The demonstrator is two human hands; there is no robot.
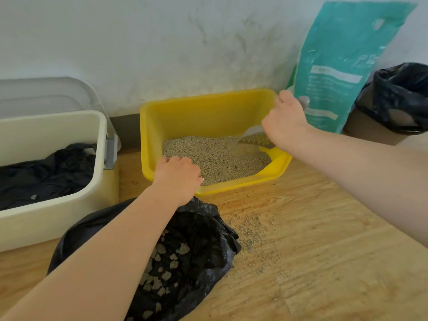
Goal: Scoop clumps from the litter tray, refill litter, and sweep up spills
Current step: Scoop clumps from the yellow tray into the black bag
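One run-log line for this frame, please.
phase: scooping | right hand: holds scoop in litter | left hand: grips yellow tray rim | black bag: clumps inside | floor: spilled litter

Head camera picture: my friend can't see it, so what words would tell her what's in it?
A person's right hand digs a grey scoop into the litter in a yellow tray while the left hand grips the tray's near rim. A black bag of clumps and spilled litter lie on the wooden floor.

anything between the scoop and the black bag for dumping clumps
Nothing visible blocks it. The scoop, held by the right hand, is in the yellow tray; the open black bag lies just in front. Only the left hand, gripping the tray's near rim, sits beside that path.
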